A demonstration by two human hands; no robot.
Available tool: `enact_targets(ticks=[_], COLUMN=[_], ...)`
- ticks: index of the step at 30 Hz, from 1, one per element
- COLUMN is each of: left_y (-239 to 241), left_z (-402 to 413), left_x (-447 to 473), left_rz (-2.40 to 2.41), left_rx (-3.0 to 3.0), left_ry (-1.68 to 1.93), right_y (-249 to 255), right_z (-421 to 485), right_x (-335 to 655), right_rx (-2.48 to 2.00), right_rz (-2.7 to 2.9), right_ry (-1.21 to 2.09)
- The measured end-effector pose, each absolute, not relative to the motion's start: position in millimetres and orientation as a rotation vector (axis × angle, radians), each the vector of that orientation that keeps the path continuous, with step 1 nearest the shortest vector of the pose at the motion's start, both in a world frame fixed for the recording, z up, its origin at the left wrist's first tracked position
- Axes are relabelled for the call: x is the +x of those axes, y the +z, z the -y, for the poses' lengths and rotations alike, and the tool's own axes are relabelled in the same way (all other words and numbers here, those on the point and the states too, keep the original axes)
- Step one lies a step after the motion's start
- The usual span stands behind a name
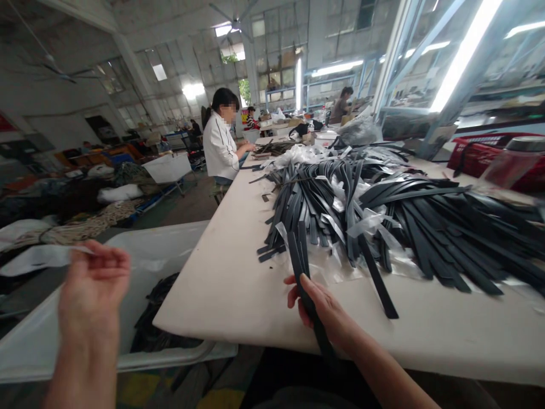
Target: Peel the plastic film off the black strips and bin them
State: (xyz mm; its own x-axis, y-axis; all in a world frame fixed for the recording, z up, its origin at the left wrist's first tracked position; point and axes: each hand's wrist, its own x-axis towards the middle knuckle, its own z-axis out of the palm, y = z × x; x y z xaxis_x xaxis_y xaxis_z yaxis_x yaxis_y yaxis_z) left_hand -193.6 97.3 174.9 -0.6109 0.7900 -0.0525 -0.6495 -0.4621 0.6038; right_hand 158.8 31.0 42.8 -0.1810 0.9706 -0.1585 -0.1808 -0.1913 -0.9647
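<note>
My right hand (317, 307) is closed round a couple of flat black straps (298, 250), held near the front of the table. Their upper ends point toward a big heap of similar black straps (293, 199), with clear plastic pieces (370, 221) among them. Off to the left, my left hand (96, 270) is raised over a white bin (183, 236), its fingers pinching the end of a whitish plastic strip (38, 258) that trails leftward. One loose strap (378, 278) sticks out of the heap to the right of my right hand.
The pale table (204, 295) has a rounded corner beside the bin, in which dark material (157, 307) lies. A person in a white jacket (219, 147) works at the table's far left side. At the right stand a red basket (472, 150) and a clear jar (515, 162).
</note>
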Motion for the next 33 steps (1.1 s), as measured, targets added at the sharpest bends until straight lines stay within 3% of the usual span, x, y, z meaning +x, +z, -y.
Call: enact_targets(ticks=[5, 9, 25, 33], left_y=[75, 38, 40, 34], left_z=[-62, -40, -32, -27], left_x=[-115, -79, -69, -74], left_rz=[-0.901, -0.923, -0.960, -0.969], left_rx=[0.037, -0.048, -0.045, 0.085], left_ry=[1.740, 1.600, 1.458, 1.404], right_y=[45, 43, 39, 43], right_z=[-8, 18, 36, 35], right_x=[153, 146, 135, 135], right_rx=[-1.119, -1.213, -1.367, -1.431], right_rz=[1.187, 1.321, 1.846, 2.076], right_ry=[1.717, 1.772, 1.436, 1.107])
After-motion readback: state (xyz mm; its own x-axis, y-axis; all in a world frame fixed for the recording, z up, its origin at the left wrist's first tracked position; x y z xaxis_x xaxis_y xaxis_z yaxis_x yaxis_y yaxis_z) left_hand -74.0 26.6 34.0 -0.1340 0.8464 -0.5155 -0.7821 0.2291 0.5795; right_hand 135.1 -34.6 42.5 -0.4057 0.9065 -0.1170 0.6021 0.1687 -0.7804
